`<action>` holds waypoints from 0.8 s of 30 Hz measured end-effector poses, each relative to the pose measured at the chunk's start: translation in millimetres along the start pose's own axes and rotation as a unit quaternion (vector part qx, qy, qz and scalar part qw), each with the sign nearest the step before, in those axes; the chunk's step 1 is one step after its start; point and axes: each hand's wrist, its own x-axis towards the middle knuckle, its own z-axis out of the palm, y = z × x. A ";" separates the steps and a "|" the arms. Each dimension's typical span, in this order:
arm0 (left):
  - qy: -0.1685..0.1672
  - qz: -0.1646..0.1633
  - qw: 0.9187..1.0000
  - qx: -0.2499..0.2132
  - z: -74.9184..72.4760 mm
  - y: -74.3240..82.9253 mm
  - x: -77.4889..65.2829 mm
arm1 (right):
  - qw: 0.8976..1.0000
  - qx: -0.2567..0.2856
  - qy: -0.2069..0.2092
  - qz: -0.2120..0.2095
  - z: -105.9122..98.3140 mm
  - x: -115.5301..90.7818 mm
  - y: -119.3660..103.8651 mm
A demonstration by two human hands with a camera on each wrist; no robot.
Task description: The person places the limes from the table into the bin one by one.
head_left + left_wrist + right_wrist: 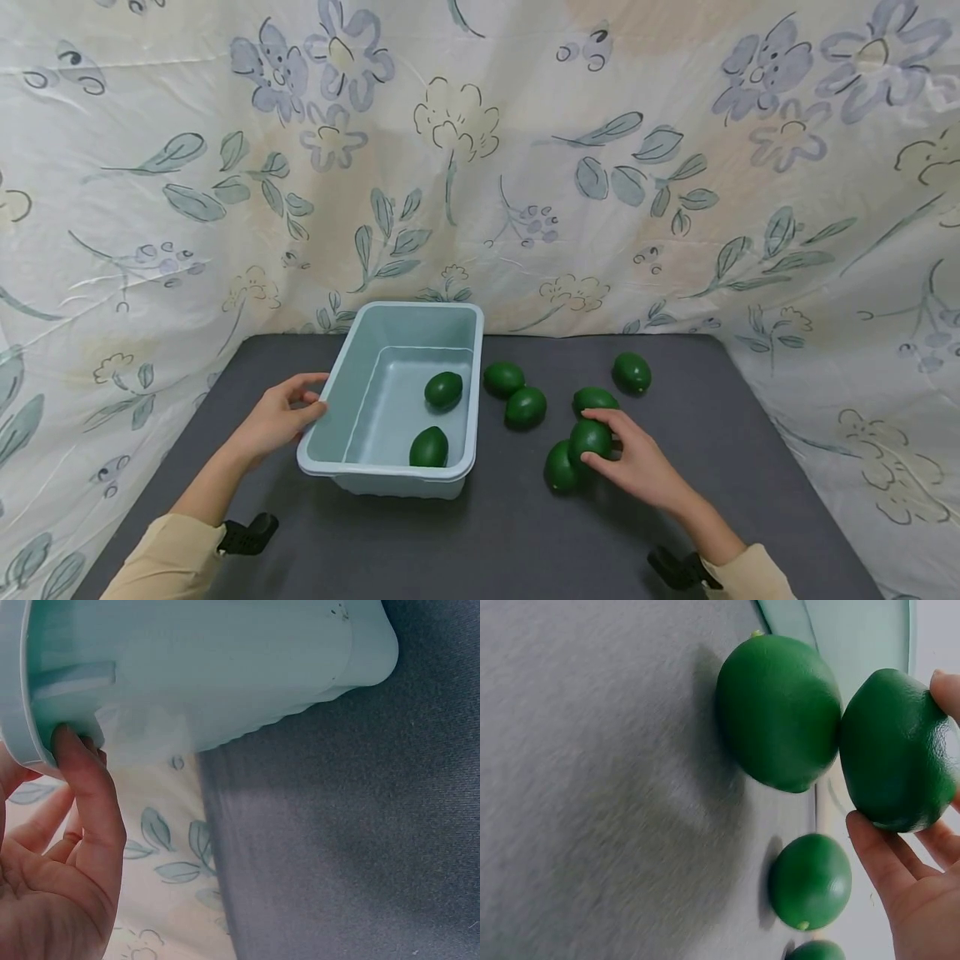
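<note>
A pale blue-green plastic tub (405, 482) stands on the grey table, with two dark green limes (443, 391) lying inside. My left hand (279, 417) pinches the tub's left rim; in the left wrist view the thumb (91, 776) presses under the lip. Between thumb and fingers, my right hand (641, 461) holds a glossy lime (900, 750) over the table's right part. Just beside the held one, another lime (780, 712) rests on the table, overlapped by it in the head view.
Two limes (525, 407) lie against each other close to the tub's right wall. Behind the right hand is one more lime (595, 400), with another (632, 372) farther back. A floral cloth (510, 250) hangs behind the grey tabletop (510, 533) and along both sides.
</note>
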 end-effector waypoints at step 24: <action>-0.001 -0.001 1.000 -0.003 0.2 3.6 -1.7 | 0.999 0.030 -0.009 -0.045 8.4 42.9 -26.5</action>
